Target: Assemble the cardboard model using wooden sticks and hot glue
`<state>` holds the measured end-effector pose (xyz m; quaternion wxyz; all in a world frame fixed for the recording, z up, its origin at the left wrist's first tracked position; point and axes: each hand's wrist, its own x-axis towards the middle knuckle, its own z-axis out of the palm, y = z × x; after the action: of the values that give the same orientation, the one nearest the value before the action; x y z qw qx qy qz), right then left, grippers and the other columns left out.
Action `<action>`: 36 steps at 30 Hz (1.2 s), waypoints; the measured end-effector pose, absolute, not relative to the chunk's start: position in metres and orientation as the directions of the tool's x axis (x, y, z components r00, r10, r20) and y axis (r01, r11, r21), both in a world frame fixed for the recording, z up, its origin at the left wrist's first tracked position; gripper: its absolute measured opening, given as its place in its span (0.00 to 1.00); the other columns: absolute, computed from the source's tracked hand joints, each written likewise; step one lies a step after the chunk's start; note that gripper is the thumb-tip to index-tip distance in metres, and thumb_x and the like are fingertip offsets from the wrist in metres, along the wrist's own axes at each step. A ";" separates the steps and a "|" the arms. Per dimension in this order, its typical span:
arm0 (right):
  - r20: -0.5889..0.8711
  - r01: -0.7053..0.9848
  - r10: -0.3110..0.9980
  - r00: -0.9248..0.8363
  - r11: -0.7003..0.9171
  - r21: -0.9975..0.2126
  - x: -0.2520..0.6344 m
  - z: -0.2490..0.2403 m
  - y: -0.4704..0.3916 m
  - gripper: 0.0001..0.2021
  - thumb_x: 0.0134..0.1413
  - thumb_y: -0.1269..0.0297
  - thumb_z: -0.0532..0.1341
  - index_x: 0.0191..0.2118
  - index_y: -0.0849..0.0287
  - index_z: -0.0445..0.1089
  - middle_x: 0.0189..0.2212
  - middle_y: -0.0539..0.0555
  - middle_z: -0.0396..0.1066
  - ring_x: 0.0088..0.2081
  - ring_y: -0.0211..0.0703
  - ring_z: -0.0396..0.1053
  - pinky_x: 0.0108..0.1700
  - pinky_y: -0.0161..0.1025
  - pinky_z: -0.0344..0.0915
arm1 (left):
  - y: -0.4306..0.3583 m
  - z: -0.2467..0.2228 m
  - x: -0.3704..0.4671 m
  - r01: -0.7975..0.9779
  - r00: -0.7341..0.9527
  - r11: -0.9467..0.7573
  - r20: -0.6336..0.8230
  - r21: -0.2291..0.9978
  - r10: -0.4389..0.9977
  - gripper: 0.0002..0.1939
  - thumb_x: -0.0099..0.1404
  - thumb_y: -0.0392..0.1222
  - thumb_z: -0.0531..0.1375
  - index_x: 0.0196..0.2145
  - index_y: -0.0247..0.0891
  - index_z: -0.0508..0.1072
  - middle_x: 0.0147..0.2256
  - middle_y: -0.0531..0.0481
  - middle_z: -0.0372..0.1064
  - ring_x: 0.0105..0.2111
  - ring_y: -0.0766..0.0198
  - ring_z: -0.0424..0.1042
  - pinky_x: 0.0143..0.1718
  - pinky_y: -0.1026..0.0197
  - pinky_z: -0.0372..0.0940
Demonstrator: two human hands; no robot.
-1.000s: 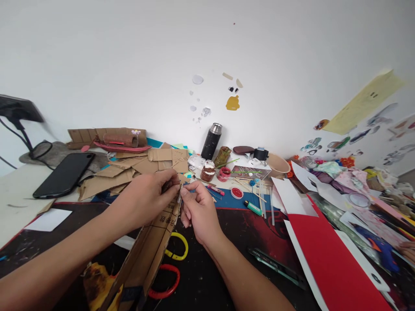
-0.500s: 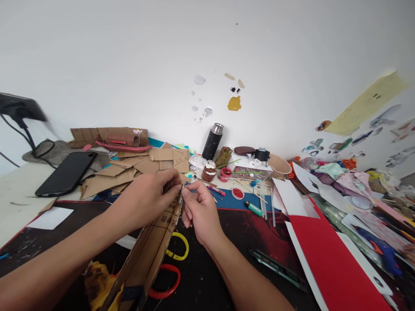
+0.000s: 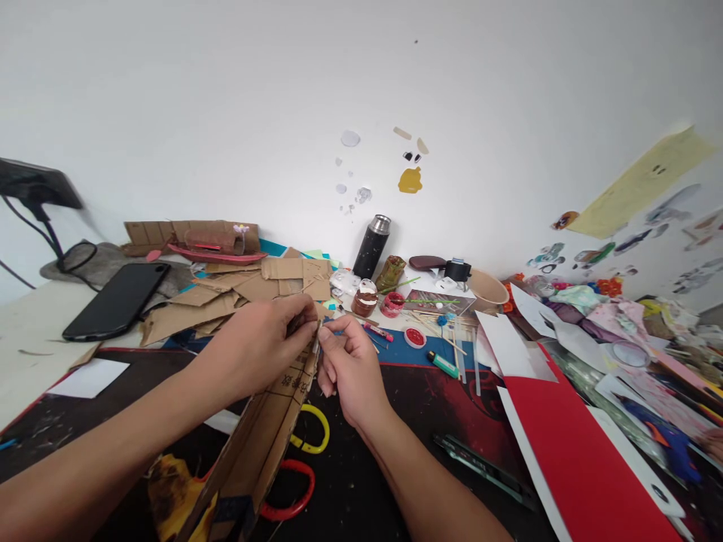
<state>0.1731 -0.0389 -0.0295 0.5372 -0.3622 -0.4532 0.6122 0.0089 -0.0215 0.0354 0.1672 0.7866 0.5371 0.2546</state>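
Note:
A long folded strip of brown cardboard with printed characters slants up from the lower edge of the view. My left hand grips its far end, fingers curled around it. My right hand pinches at the same end, thumb against the strip's right edge. Whether a small separate piece sits between the fingertips is hidden. Scissors with one yellow handle loop and one red handle loop lie partly under the cardboard. A yellow and brown item lies to its left.
Behind my hands are cardboard scraps, a black flask and a red paint jar. A black phone lies left. A cutter, red paper and a blue glue gun lie right.
Both hands keep nearly the same grip at the cardboard's far end. The whole view has shifted very slightly.

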 end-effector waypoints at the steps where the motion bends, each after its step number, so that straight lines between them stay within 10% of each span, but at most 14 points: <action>1: 0.044 -0.331 0.986 -0.161 -0.012 -0.944 0.173 -0.030 -0.039 0.20 0.62 0.45 0.71 0.39 0.53 0.64 0.12 0.33 0.58 0.10 0.30 0.53 0.14 0.27 0.48 | -0.021 0.035 0.009 0.758 0.294 -0.369 0.223 0.538 0.930 0.16 0.68 0.55 0.51 0.33 0.44 0.72 0.22 0.53 0.68 0.23 0.58 0.66 0.29 0.58 0.54; 36: 0.041 -0.323 0.988 -0.150 -0.009 -0.946 0.173 -0.030 -0.039 0.20 0.62 0.45 0.71 0.38 0.53 0.65 0.12 0.34 0.58 0.10 0.30 0.53 0.14 0.27 0.49 | -0.021 0.034 0.011 0.769 0.288 -0.357 0.211 0.531 0.934 0.15 0.68 0.53 0.51 0.34 0.44 0.72 0.21 0.54 0.67 0.21 0.59 0.66 0.28 0.58 0.53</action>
<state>0.1728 -0.0389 -0.0296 0.5388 -0.3673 -0.4527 0.6081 0.0106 -0.0215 0.0337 0.1663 0.7850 0.5423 0.2490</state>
